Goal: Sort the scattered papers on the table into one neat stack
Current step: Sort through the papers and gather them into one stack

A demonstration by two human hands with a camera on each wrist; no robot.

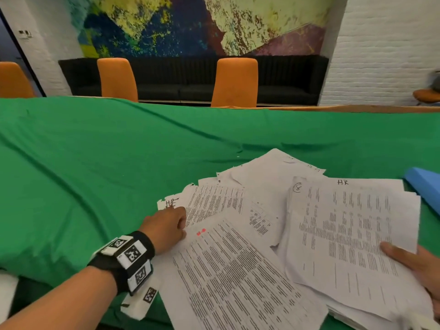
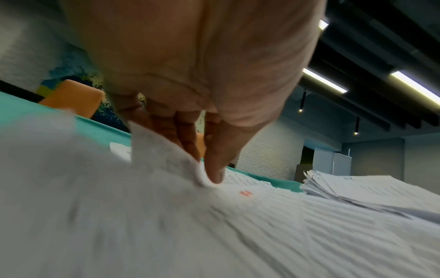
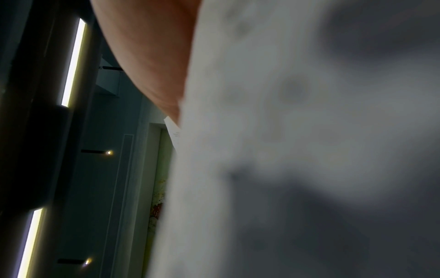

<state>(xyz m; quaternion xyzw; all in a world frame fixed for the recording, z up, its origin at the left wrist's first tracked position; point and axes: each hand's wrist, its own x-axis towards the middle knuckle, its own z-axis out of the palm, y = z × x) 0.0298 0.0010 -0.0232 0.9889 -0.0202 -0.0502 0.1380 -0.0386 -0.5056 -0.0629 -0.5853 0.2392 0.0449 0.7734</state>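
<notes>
A long counter under a creased green cloth fills most of the room in front of the person, and beyond its far edge stand orange chairs before a black bench sofa and a bright abstract mural on the white brick wall. The scattered papers lie fanned and overlapping near the counter's near edge, toward its right end, some of them torn along their edges; the biggest sheet on top, printed densely and carrying a small red mark, hangs a little over the near edge. To its right sits a thicker stack of printed sheets, its top page marked "HR" with a circled 8 by hand, and the right hand grips that stack at its near right corner, thumb laid on the top page and the fingers out of sight beneath. A blue folder-like thing lies just past the stack toward the right edge. The left hand, with a black wrist strap carrying square coded tags, rests at the left side of the spread; the left wrist view shows its thumb and fingers pinching the lifted corner of the red-marked sheet. A small torn scrap also marked "HR" peeks out just beyond its knuckles.
</notes>
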